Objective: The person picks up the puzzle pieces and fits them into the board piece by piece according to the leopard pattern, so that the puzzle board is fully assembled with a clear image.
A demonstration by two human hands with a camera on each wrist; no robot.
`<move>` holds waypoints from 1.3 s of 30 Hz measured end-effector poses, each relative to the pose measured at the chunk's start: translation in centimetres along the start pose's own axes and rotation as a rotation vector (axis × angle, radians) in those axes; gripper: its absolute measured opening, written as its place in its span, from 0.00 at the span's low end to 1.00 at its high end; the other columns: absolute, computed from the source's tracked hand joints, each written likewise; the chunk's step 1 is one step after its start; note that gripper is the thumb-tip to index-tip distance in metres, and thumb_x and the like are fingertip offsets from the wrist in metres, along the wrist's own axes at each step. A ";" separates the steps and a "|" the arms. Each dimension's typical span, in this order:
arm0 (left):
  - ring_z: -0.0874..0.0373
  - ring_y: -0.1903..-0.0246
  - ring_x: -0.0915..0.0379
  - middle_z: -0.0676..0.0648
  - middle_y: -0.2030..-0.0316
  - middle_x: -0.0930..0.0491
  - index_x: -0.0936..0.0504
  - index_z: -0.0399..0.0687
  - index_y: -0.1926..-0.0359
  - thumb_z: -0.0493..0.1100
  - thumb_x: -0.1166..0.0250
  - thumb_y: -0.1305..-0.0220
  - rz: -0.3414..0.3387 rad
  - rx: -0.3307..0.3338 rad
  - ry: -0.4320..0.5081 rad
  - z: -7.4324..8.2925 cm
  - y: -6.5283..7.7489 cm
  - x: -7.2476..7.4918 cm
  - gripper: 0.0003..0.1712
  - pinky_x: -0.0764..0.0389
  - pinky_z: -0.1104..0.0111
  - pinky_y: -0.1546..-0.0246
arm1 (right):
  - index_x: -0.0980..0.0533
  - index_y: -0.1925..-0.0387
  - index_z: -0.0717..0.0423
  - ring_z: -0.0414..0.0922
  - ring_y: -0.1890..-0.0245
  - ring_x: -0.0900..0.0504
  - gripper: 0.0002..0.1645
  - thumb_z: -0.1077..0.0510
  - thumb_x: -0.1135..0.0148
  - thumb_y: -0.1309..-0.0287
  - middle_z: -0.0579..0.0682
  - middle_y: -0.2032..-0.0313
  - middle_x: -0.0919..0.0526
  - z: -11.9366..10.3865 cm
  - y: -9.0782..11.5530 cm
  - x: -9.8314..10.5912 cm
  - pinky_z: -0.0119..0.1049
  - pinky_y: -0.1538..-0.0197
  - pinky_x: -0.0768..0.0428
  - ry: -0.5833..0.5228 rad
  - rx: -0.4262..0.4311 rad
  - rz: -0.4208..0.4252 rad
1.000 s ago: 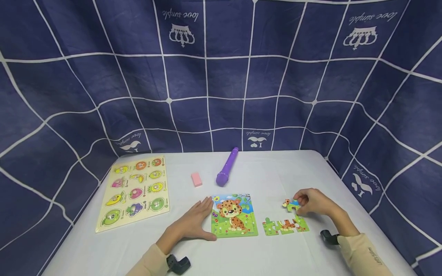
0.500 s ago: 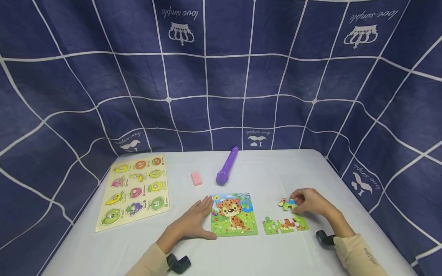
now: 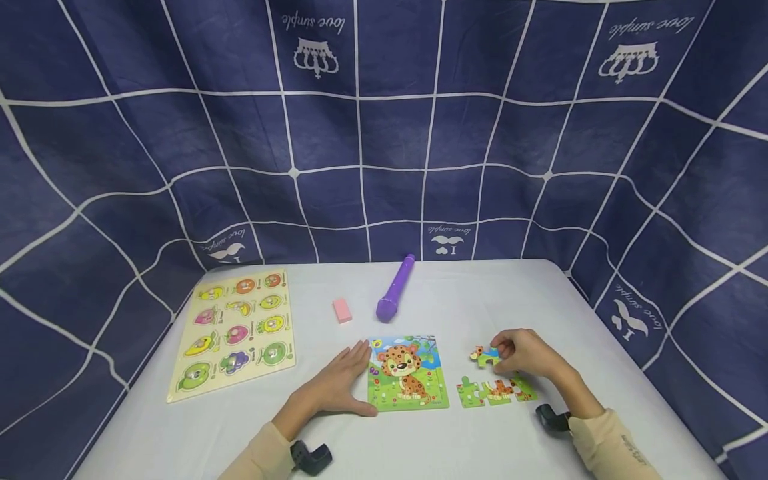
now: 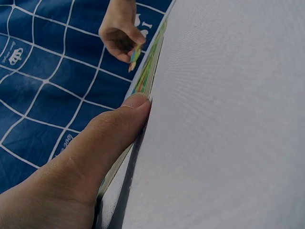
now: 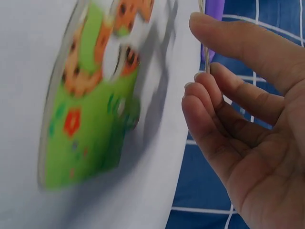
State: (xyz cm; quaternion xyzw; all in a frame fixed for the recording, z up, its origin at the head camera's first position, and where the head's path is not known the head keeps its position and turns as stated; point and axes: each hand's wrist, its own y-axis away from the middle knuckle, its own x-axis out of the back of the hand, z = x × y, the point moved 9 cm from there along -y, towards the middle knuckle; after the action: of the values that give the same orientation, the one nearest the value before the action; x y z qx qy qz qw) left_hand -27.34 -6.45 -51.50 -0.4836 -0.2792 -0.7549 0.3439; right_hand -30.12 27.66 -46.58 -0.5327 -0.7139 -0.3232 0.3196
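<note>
My right hand [image 3: 528, 355] pinches a blue-green jigsaw puzzle piece [image 3: 485, 359] with an orange patch, raised over the table. In the right wrist view its thin edge [image 5: 207, 59] shows between thumb and fingertips. Below it lie several joined pieces [image 3: 499, 393] with leopard spots and green grass; one green piece with a red flower [image 5: 90, 143] appears blurred up close. To their left is a square leopard puzzle [image 3: 433, 390]. My left hand [image 3: 337, 387] rests flat on the table with spread fingers, its thumb [image 4: 114, 126] against that puzzle's edge.
A wooden fruit puzzle board [image 3: 252, 348] lies at the left. Behind the leopard puzzle are a pink block [image 3: 341, 311] and a purple toy microphone [image 3: 395, 290]. A blue checked curtain [image 3: 396, 133] encloses the white table [image 3: 384, 447] at the back and sides.
My right hand has moved left with the pinched puzzle piece, from over the right end of the joined pieces toward the leopard puzzle. My left hand stays in place.
</note>
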 end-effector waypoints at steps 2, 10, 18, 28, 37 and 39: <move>0.50 0.22 0.62 0.42 0.23 0.58 0.51 0.39 0.24 0.82 0.37 0.60 0.002 0.000 0.003 0.0 0.0 0.0 0.74 0.53 0.54 0.23 | 0.20 0.61 0.60 0.40 0.69 0.25 0.25 0.59 0.19 0.65 0.46 0.71 0.20 -0.5 0.0 -0.2 0.27 0.68 0.23 -0.004 0.002 0.005; 0.50 0.22 0.61 0.42 0.23 0.57 0.51 0.39 0.24 0.83 0.38 0.60 0.002 0.001 -0.004 0.1 0.1 0.0 0.74 0.53 0.54 0.23 | 0.20 0.61 0.57 0.40 0.70 0.25 0.24 0.58 0.19 0.65 0.45 0.72 0.21 -2.5 0.1 -1.7 0.28 0.69 0.23 0.014 0.024 -0.001; 0.49 0.23 0.61 0.42 0.23 0.57 0.51 0.39 0.25 0.82 0.37 0.60 0.001 0.001 0.000 0.1 0.1 0.0 0.74 0.52 0.54 0.23 | 0.19 0.62 0.57 0.39 0.71 0.26 0.23 0.58 0.20 0.64 0.43 0.73 0.22 -4.5 -0.1 -3.3 0.27 0.69 0.24 0.006 0.045 0.012; 0.49 0.23 0.61 0.41 0.23 0.57 0.51 0.39 0.25 0.83 0.38 0.60 -0.003 0.006 -0.005 -0.1 0.1 -0.1 0.74 0.53 0.54 0.23 | 0.18 0.61 0.58 0.38 0.71 0.25 0.24 0.56 0.19 0.64 0.43 0.72 0.21 -7.6 -0.7 -5.1 0.27 0.69 0.23 -0.014 0.138 0.012; 0.49 0.23 0.61 0.41 0.23 0.57 0.51 0.39 0.24 0.83 0.38 0.61 -0.001 0.010 -0.001 -0.2 0.0 0.0 0.75 0.53 0.54 0.23 | 0.18 0.61 0.60 0.38 0.71 0.25 0.24 0.56 0.20 0.62 0.42 0.73 0.20 -9.4 -1.5 -6.7 0.26 0.69 0.22 -0.019 0.177 -0.004; 0.49 0.23 0.61 0.42 0.23 0.57 0.51 0.39 0.24 0.84 0.38 0.61 -0.002 0.011 0.001 -0.1 0.0 0.0 0.75 0.53 0.54 0.23 | 0.18 0.61 0.60 0.38 0.71 0.25 0.24 0.57 0.20 0.63 0.42 0.73 0.20 -9.6 -1.6 -7.0 0.26 0.69 0.22 -0.015 0.176 -0.008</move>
State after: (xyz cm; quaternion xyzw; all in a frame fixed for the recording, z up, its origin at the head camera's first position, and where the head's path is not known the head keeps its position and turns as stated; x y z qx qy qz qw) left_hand -27.44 -6.53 -51.51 -0.4809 -0.2836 -0.7541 0.3458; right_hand -29.02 15.70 -46.71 -0.5020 -0.7442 -0.2563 0.3585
